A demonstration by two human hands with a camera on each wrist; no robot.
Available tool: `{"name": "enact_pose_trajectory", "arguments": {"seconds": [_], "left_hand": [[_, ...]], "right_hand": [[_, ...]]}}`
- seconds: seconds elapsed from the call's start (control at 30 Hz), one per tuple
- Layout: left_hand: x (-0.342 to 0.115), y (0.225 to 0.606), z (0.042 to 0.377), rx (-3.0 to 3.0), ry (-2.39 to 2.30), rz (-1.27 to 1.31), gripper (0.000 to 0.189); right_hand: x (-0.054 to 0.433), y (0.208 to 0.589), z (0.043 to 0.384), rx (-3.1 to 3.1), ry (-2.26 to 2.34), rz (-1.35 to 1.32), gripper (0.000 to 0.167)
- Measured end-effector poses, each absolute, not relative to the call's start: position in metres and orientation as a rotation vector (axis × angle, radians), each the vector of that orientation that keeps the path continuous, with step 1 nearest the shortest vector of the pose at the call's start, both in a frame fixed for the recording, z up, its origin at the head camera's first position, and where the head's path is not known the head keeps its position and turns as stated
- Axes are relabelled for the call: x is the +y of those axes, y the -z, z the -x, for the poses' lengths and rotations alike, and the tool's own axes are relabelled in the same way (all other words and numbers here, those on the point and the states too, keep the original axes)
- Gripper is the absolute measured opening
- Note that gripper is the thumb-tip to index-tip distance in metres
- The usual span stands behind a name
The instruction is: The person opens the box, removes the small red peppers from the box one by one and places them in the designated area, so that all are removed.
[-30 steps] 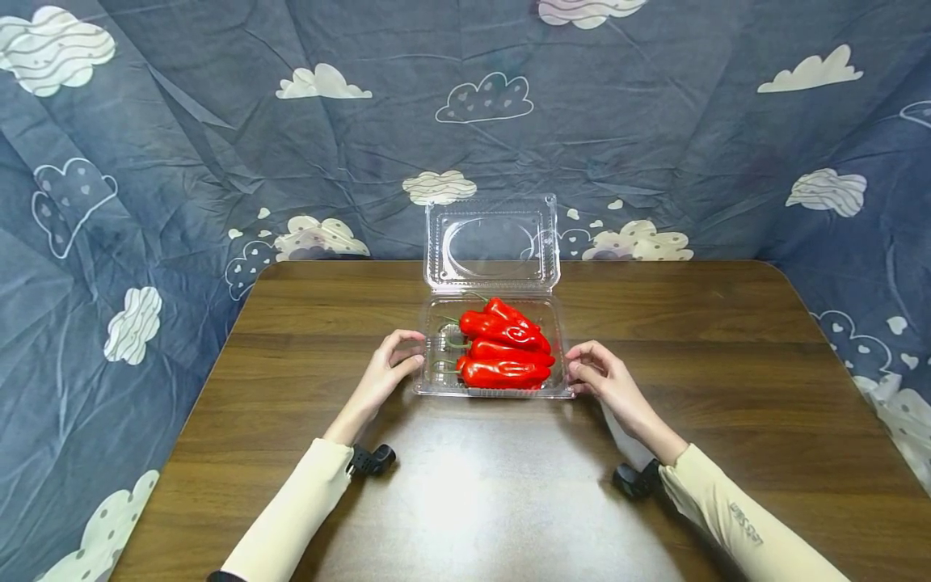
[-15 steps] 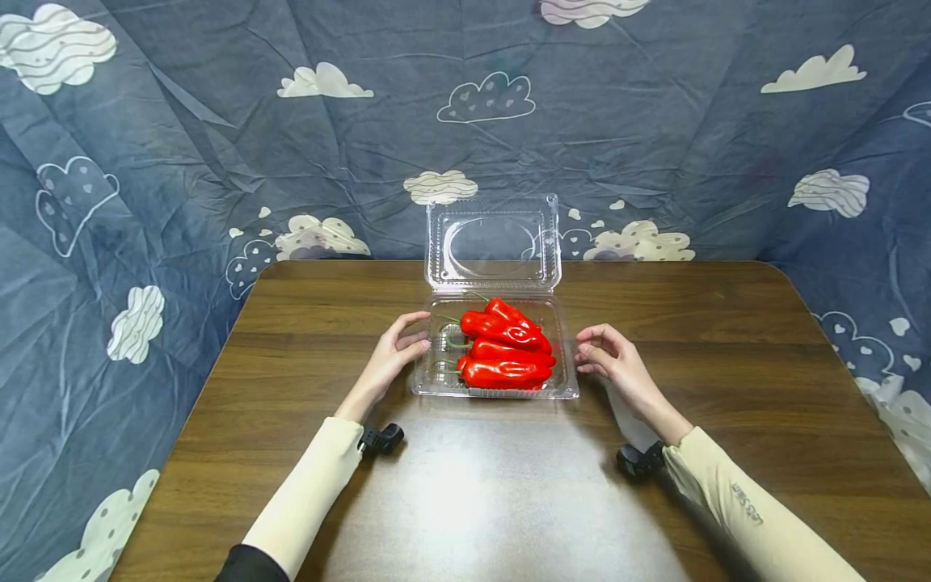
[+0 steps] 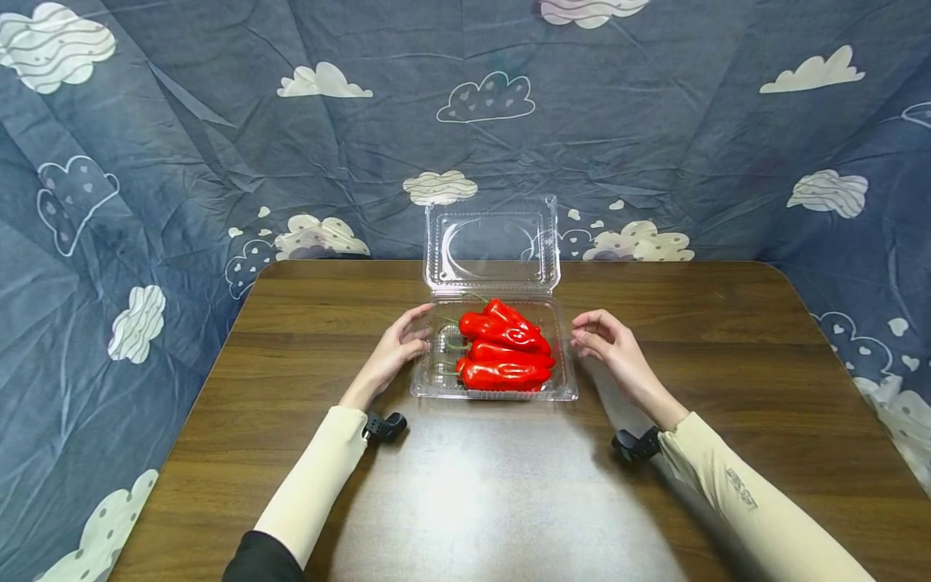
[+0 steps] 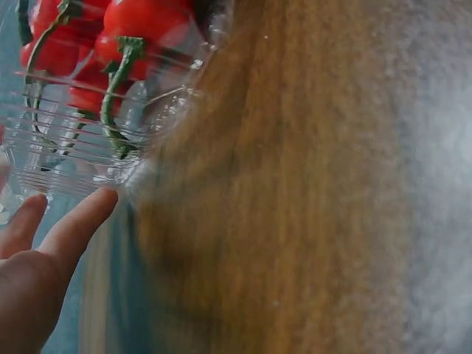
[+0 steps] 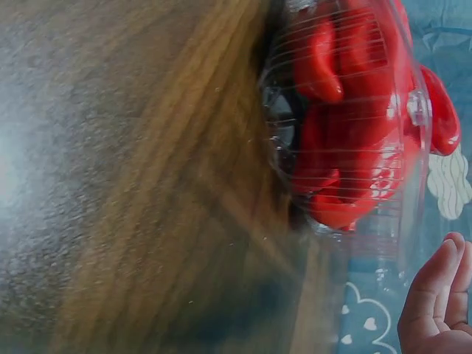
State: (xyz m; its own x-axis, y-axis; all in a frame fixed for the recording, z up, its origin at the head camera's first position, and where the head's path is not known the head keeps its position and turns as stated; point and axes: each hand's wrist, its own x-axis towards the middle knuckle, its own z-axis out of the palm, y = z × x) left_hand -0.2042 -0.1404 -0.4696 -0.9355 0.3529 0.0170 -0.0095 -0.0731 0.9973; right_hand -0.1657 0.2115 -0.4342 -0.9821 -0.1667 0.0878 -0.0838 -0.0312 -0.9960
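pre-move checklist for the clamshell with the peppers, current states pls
1. Lid fully open, standing upright behind the tray: ok.
2. Red peppers all inside the clear tray, none over the rim: ok.
3. Left hand beside the tray's left edge, holding nothing: ok.
4. Right hand beside the right edge, fingers loosely curled, holding nothing: ok.
5. Fingers touching the tray: cannot tell.
6. Tray flat on the table: ok.
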Motion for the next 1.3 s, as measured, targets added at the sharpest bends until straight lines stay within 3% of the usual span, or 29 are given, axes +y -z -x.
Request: {"name": "enact_pose_trajectory", "arguments": {"seconds": [0.97,1.3], "left_hand": [[-0.166,0.471,0.183,1.924,-1.983,-0.511,0.071],[-0.175,0.473,0.174,1.926,-1.962,-0.513,0.069]], "right_hand": [[0.181,0.430,0.173,2.159,1.984,0.445,0.027],[0.175,0.433,0.170,2.241,2.006,0.386,0.029]]}}
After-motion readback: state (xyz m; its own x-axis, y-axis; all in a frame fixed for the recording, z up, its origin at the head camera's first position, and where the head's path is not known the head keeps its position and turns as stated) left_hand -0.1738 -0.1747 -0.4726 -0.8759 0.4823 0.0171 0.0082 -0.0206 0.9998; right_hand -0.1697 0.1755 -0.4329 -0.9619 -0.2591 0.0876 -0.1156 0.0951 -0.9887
